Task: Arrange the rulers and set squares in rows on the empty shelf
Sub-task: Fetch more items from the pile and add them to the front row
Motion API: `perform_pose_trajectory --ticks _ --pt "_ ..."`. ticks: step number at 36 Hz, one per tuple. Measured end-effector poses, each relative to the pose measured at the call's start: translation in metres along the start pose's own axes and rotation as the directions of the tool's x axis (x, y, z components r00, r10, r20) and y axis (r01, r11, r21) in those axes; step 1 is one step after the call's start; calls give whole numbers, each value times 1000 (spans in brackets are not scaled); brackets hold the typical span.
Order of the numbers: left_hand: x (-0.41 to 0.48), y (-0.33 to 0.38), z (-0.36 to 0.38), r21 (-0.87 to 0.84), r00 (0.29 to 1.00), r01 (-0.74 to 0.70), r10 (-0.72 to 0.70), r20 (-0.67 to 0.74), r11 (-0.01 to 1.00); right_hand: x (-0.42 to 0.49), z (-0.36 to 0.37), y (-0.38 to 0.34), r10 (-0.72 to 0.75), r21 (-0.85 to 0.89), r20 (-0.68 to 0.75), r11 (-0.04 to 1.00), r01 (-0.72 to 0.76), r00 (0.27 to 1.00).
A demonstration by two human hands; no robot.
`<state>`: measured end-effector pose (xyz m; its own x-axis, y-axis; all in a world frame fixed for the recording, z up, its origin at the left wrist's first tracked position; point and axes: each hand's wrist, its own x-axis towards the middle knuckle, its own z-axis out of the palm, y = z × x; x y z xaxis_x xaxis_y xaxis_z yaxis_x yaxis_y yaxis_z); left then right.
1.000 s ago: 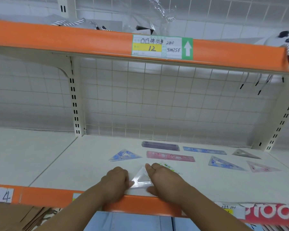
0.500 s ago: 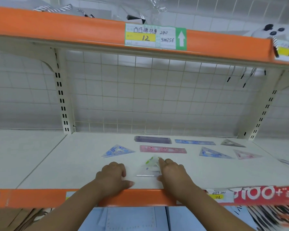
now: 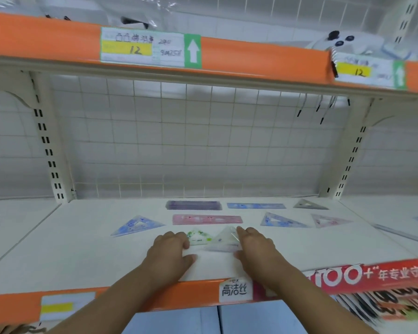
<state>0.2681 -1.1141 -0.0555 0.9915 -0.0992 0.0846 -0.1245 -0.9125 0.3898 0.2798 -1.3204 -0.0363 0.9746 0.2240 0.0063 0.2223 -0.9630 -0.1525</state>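
On the white shelf (image 3: 82, 249) lie a purple ruler (image 3: 193, 205), a blue ruler (image 3: 256, 206) and a grey set square (image 3: 309, 204) in the back row. In front of them are a blue set square (image 3: 136, 225), a pink ruler (image 3: 206, 219), another blue set square (image 3: 280, 220) and a pink set square (image 3: 328, 220). Nearer the front edge, my left hand (image 3: 169, 251) grips the left corner of a green-patterned set square (image 3: 199, 237). My right hand (image 3: 253, 247) grips the right edge of a clear set square (image 3: 223, 242) beside it.
An orange price rail (image 3: 130, 300) runs along the shelf's front edge, with a red banner (image 3: 372, 276) at right. A wire grid back panel (image 3: 191, 141) closes the rear. The upper orange shelf (image 3: 46, 39) overhangs. Another ruler (image 3: 401, 233) lies on the neighbouring shelf at right.
The two set squares that lay stacked between my hands now lie side by side, the green one left, the clear one right. My hands have moved apart.
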Motion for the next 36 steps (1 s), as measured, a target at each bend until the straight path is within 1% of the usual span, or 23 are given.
perform_pose_trajectory --ticks 3,8,12,22,28,33,36 --pt "13 25 9 6 1000 -5 5 -11 1000 1 -7 29 8 11 -2 1000 -8 1000" --pt "35 77 32 -5 1000 -2 2 -18 1000 8 -14 88 -3 -5 40 1000 3 999" --pt "50 123 54 2 1000 10 -10 4 1000 15 -23 141 -14 -12 25 1000 14 1000" --pt "81 219 98 -4 995 103 -103 -14 995 33 -43 247 -104 -30 9 994 104 995" --pt "93 251 110 3 989 145 -145 -24 989 49 -49 287 -149 -27 4 988 149 989" --pt "104 263 111 25 985 169 -168 -37 985 67 -52 305 -174 5 -30 985 174 984" --pt "109 267 111 41 985 172 -170 -37 984 81 -54 312 -170 18 -27 985 170 985"
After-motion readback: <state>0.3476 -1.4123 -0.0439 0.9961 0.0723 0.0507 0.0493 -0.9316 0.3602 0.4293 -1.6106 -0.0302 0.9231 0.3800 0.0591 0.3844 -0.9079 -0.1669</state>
